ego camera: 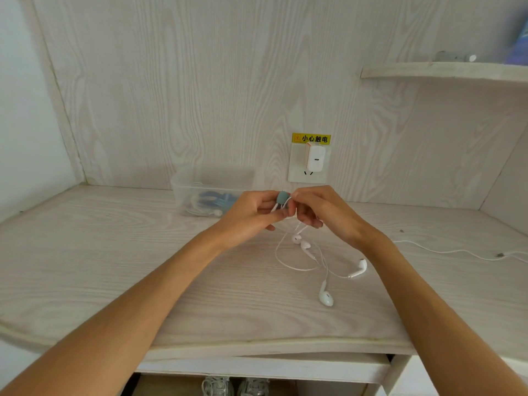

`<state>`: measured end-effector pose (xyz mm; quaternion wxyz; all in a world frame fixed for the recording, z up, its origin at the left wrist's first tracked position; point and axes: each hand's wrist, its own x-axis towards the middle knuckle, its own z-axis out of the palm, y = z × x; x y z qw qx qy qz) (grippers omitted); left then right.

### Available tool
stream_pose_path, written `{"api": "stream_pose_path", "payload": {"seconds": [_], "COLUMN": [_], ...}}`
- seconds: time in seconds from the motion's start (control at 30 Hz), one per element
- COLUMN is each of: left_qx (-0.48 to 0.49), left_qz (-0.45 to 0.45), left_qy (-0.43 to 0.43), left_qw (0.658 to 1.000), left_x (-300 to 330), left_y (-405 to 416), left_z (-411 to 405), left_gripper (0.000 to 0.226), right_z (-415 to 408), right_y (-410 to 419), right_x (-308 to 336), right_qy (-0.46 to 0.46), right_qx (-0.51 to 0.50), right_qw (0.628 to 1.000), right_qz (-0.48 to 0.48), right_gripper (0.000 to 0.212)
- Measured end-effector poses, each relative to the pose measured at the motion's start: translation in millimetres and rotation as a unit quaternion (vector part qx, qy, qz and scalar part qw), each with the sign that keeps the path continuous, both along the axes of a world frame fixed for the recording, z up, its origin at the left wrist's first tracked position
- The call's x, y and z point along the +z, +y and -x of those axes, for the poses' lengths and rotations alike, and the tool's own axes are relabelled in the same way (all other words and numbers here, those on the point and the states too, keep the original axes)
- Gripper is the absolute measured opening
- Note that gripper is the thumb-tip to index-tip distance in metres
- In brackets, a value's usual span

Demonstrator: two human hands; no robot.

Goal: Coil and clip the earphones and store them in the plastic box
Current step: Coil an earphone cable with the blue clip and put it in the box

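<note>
Fingers: my left hand (251, 215) pinches the teal clip (282, 196); my right hand (317, 208) grips the earphone cable (288, 261).
Done: nothing coiled.
Left: coiling, clipping, plastic box (213, 190).

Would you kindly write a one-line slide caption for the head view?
Both hands fit a teal clip onto white earphones, plastic box behind.

Home or dorm study nook: pale woodgrain desk (114, 267) built into matching wall panels, wall socket (297, 172) with plugged-in charger (315, 158) under a yellow shock-warning sticker (311, 138), small shelf (443, 70) upper right, sneakers (235, 385) under the desk.
</note>
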<state>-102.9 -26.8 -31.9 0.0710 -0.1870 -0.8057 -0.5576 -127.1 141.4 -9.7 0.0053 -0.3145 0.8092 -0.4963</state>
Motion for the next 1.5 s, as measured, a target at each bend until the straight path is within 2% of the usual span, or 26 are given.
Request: {"api": "stream_pose_path", "payload": {"seconds": [0.1, 0.2, 0.3, 0.53, 0.63, 0.77, 0.83, 0.9, 1.0, 1.07, 1.2, 1.27, 1.4, 1.5], "left_qx": [-0.007, -0.026, -0.053, -0.161, -0.188, -0.112, -0.051, 0.007, 0.044, 0.051, 0.046, 0.04, 0.048, 0.051], "left_qz": [-0.026, -0.042, -0.04, -0.036, -0.143, -0.293, -0.289, -0.24, -0.162, -0.109, -0.019, -0.013, 0.007, 0.003], "left_qy": [-0.009, -0.035, -0.066, -0.132, -0.139, -0.106, -0.073, -0.032, -0.007, -0.006, 0.019, 0.029, 0.042, 0.035], "left_qw": [1.0, 0.998, 0.996, 0.977, 0.962, 0.943, 0.953, 0.97, 0.986, 0.993, 0.999, 0.999, 0.998, 0.998], "left_x": [3.2, 6.1, 8.4, 15.6, 19.3, 22.0, 17.9, 12.5, 7.4, 5.1, 3.3, 2.5, -0.5, -0.8], "left_y": [-3.6, -7.6, -8.4, -8.2, -7.4, -11.6, -14.1, -14.4, -10.9, -7.8, -3.2, -3.3, -8.2, -10.9], "left_z": [-0.3, -1.5, -4.1, -10.9, -11.3, -3.3, 1.3, 4.4, 5.9, 5.4, 2.5, 2.6, 4.5, 5.1], "left_gripper": [0.028, 0.028, 0.027, 0.029, 0.031, 0.031, 0.031, 0.028, 0.026, 0.027, 0.034, 0.04, 0.031, 0.03], "right_z": [0.6, 3.2, 6.9, 16.6, 15.3, 8.6, 5.2, 2.2, -0.4, -1.8, -4.9, -3.4, 0.9, 2.1], "right_y": [3.4, 13.0, 19.1, 11.8, 4.5, -12.7, -19.5, -23.0, -19.8, -15.1, -8.9, -6.4, 1.8, 12.6], "right_x": [8.0, 15.6, 16.3, -1.0, -8.1, -22.7, -26.2, -25.9, -21.9, -17.0, -4.8, 0.1, 7.9, 13.8], "right_qy": [-0.076, -0.153, -0.178, -0.081, -0.01, 0.101, 0.131, 0.157, 0.18, 0.159, 0.039, -0.02, -0.113, -0.189], "right_qx": [0.021, 0.05, 0.035, -0.046, -0.077, -0.063, -0.045, -0.024, -0.026, -0.04, -0.028, -0.013, 0.023, 0.073], "right_qw": [0.993, 0.962, 0.95, 0.981, 0.993, 0.992, 0.986, 0.98, 0.974, 0.977, 0.996, 0.999, 0.993, 0.972], "right_qz": [0.09, 0.223, 0.256, 0.168, 0.094, -0.051, -0.092, -0.118, -0.136, -0.136, -0.07, -0.038, 0.012, 0.122], "right_gripper": [0.042, 0.037, 0.032, 0.027, 0.026, 0.028, 0.026, 0.022, 0.023, 0.025, 0.03, 0.035, 0.038, 0.032]}}
